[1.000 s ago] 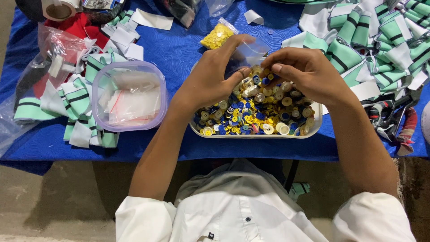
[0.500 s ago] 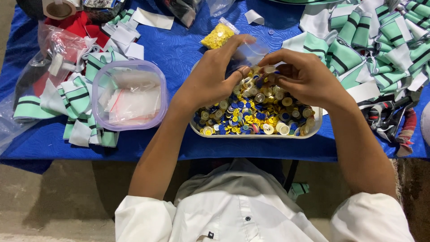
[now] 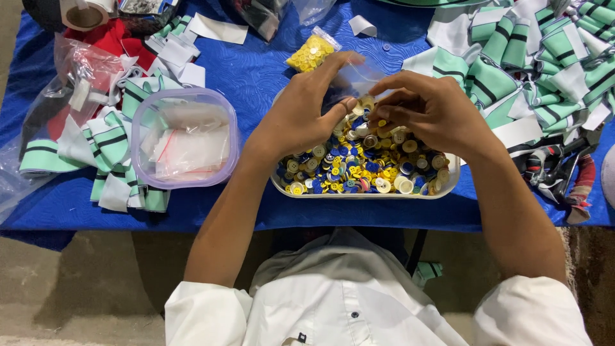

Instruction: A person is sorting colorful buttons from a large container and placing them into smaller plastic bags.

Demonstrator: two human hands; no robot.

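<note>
Two hands: left hand, right hand, over one button tray.

My left hand and right hand cover the far half of the button tray. Small clear bag between fingertips: contents unreadable. Tape roll cropped at top edge.

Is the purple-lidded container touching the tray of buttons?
Apart. The head view shows the purple-lidded container left of the tray of buttons, with the left hand's forearm and blue tablecloth between them.
</note>
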